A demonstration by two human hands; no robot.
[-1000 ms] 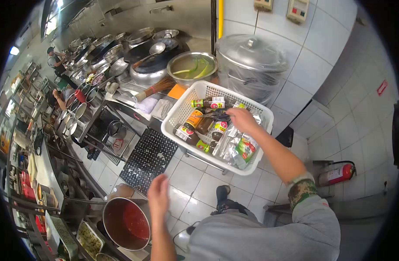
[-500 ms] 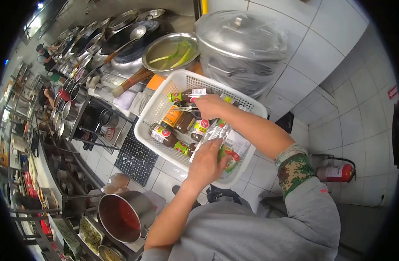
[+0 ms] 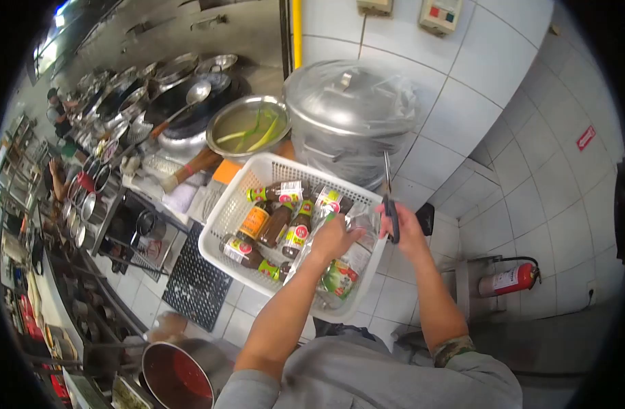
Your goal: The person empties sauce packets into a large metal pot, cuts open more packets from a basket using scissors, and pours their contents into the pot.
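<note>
My right hand holds scissors by their black handles, blades pointing up past the right rim of a white plastic basket. My left hand is over the basket, its fingers curled on a clear plastic packet. A packet with a green and red print lies below that hand. Several brown bottles with green caps fill the left part, one of them a green-and-red-labelled bottle. Among them is an orange-labelled bottle.
A plastic-wrapped lidded pot stands behind the basket. Left of it sits a steel bowl with green onions in liquid. A large pot with red contents is at lower left. A fire extinguisher stands right. Another person is far left.
My right hand has drawn back with the scissors, from among the bottles to the basket's right side, blades now upward. My left hand has shifted slightly up over the packets.
</note>
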